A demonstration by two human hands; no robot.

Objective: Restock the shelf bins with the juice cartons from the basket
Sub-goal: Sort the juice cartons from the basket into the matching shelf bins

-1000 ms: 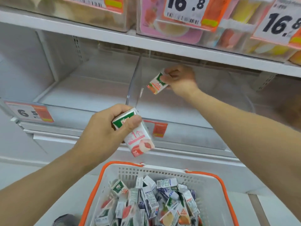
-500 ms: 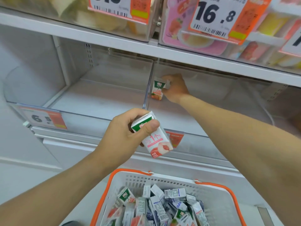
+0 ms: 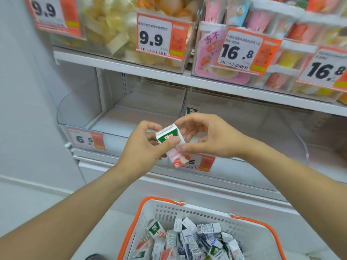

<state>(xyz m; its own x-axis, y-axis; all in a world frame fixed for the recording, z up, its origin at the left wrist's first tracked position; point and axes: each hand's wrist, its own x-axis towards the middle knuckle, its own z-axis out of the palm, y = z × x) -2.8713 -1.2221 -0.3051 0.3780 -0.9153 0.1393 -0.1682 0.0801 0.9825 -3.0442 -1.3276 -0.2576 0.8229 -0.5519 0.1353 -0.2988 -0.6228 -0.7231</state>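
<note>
My left hand (image 3: 144, 147) grips a green, white and pink juice carton (image 3: 173, 145) in front of the lower shelf, thumb across its face. My right hand (image 3: 208, 137) has come to the same carton, its fingertips pinching the top corner and lower side. Behind the hands, one carton (image 3: 192, 110) stands upright at the back left of the clear right bin (image 3: 262, 128), partly hidden by my fingers. The clear left bin (image 3: 131, 109) holds nothing visible. Below, the white basket with orange handles (image 3: 206, 214) holds several cartons (image 3: 187, 241).
The upper shelf (image 3: 169, 76) carries clear bins of snacks with price tags 9.9 (image 3: 155, 37) and 16.8 (image 3: 242, 51). Price tags hang on the lower bin fronts (image 3: 84, 138). A grey wall stands at the left.
My right hand let go of the carton at the back of the right bin and drew back to the carton in my left hand. The view tilted upward.
</note>
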